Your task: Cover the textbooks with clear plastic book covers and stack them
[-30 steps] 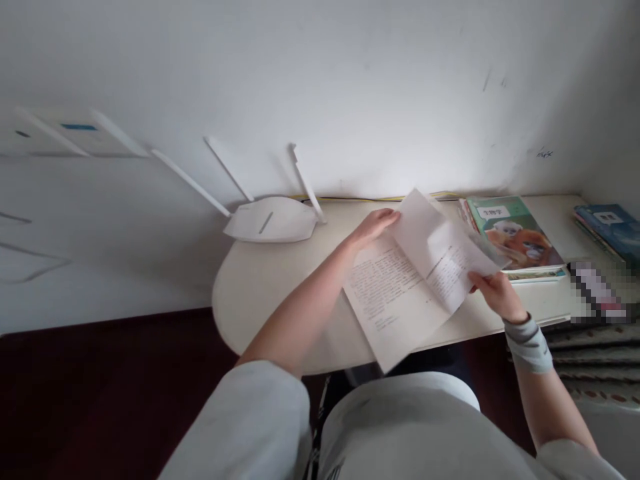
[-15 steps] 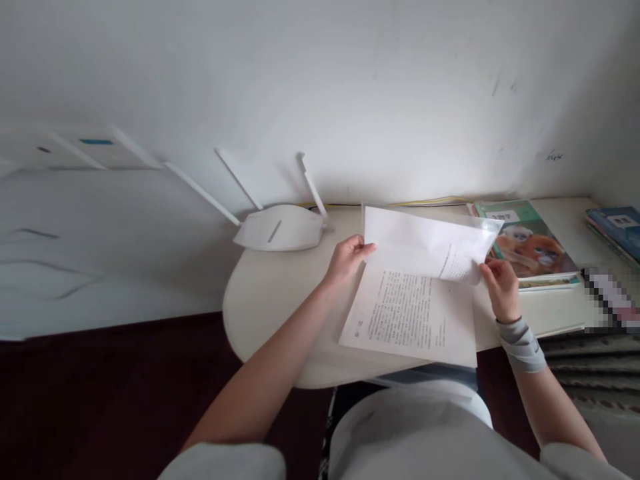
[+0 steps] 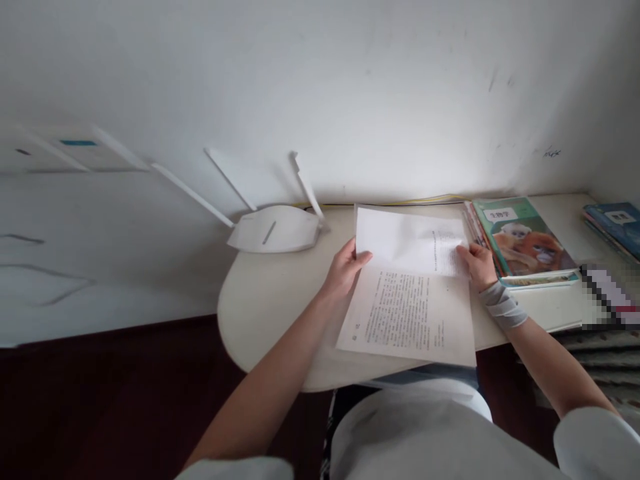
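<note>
My left hand (image 3: 347,268) grips the left edge of a white paper sheet (image 3: 395,233), its thumb on top and the fingers behind. At the sheet's right edge, my right hand (image 3: 477,265) pinches it the same way. Small print shows near that right edge, and a clear plastic layer seems to back the sheet. Beneath and nearer to me lies a printed page (image 3: 400,320), flat on the table and reaching past its front edge. The upper sheet covers the far part of this page.
A white router (image 3: 275,230) with raised antennas stands at the back left of the white table (image 3: 260,300). Right of the sheets are stacked books (image 3: 525,240) with monkeys on the cover. More blue books (image 3: 617,227) lie at the far right, near a blurred-out patch (image 3: 610,297).
My right hand has moved left and slightly up with the sheet's right edge. The sheet has flattened, its lifted right corner now lowered. My left hand keeps its hold.
</note>
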Demonstrator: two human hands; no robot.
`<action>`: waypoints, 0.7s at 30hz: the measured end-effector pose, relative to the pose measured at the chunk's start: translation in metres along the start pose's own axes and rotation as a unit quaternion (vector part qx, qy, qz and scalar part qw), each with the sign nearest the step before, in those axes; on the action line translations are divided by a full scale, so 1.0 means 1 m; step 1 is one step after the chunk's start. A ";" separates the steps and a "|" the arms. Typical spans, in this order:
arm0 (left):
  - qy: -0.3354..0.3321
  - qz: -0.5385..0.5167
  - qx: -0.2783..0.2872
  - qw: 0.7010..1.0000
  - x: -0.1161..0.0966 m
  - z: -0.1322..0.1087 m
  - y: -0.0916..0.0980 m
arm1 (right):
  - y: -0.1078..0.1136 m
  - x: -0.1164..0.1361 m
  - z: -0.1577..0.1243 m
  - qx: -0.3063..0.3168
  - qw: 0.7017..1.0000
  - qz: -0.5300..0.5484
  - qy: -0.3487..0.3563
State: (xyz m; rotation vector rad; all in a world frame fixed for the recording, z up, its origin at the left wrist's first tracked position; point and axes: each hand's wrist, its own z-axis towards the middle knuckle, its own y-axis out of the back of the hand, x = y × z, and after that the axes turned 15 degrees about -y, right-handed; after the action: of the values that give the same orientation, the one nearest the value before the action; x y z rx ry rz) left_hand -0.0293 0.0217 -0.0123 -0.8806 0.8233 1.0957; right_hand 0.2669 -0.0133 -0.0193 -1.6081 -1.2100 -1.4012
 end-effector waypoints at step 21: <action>-0.013 0.131 -0.115 0.985 0.006 -0.004 0.006 | 0.000 0.009 -0.013 -0.213 0.915 -0.185 0.287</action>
State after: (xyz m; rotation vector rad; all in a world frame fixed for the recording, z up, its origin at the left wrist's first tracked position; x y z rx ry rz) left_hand -0.0337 0.0211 -0.0204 -0.9651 0.8186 1.4521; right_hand 0.2618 -0.0234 -0.0079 -1.1004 -0.9111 -2.3080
